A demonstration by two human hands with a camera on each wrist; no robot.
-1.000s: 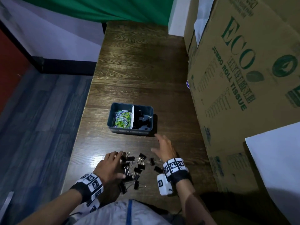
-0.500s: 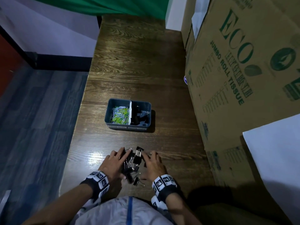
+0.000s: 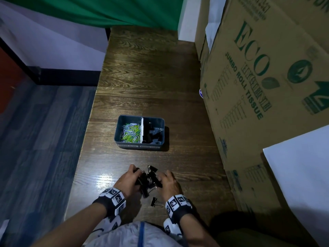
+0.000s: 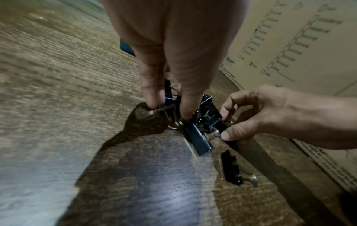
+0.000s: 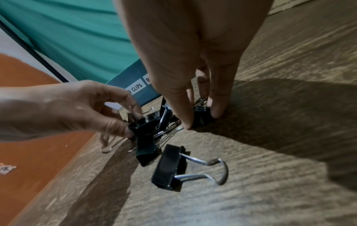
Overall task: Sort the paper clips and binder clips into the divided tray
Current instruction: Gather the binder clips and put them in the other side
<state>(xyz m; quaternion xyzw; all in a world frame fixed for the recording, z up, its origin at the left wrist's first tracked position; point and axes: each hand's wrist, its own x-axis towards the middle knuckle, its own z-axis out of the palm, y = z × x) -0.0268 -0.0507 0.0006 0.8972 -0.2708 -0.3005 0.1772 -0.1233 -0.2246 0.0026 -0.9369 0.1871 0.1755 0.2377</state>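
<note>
A blue-grey divided tray [image 3: 138, 146] stands mid-table, with coloured paper clips [image 3: 130, 131] in its left compartment and black binder clips [image 3: 151, 133] in its right one. Nearer me a bunch of black binder clips [image 3: 148, 178] is squeezed between both hands. My left hand [image 3: 127, 180] pinches clips on the bunch's left side [image 4: 170, 107]. My right hand [image 3: 169, 181] pinches a clip on its right side [image 5: 201, 117]. One loose binder clip [image 3: 154, 202] [image 5: 170, 166] lies on the wood just behind the bunch, towards me.
A tall cardboard box [image 3: 267, 86] walls off the table's right side, with a white sheet [image 3: 302, 175] against it. The table's left edge [image 3: 83, 154] drops to a blue floor. Bare wood stretches beyond the tray to a green cloth [image 3: 106, 9].
Both hands have closed in from the sides, sweeping the scattered binder clips into one tight bunch and gripping it. One clip stayed behind near my body.
</note>
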